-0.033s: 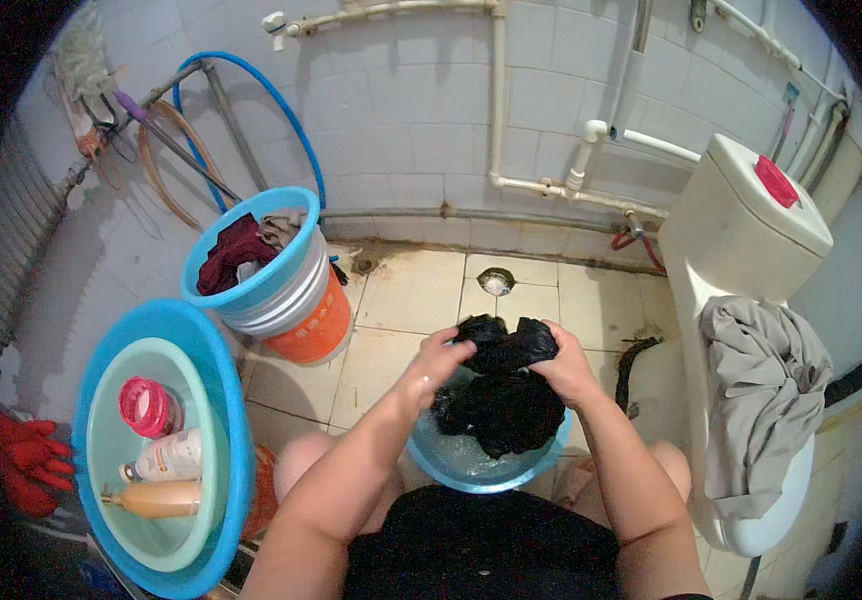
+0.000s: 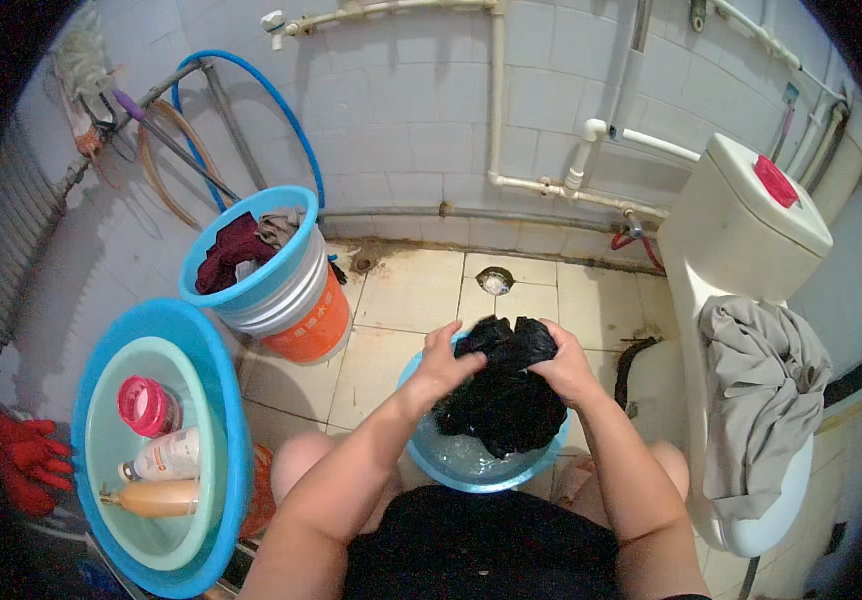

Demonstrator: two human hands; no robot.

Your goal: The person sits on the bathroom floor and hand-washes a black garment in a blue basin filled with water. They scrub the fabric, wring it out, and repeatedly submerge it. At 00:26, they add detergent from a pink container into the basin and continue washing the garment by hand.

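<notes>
A wet black garment is bunched up over a blue basin that stands on the floor before me, with water inside. My right hand grips the garment's upper right part, thumb on top. At its upper left edge is my left hand, fingers apart and slightly blurred, the thumb reaching over the cloth. The garment's lower part hangs into the basin, and its kind cannot be made out.
Left, a large blue tub holds a pale green basin with bottles and a pink jar. Behind it, a white-orange bucket carries a blue basin of clothes. Right, grey cloth drapes over a toilet. A floor drain lies ahead.
My left hand has shifted slightly right, with its fingers spreading and the thumb moving over the cloth. The garment's top has bunched together a little. My right hand keeps its hold.
</notes>
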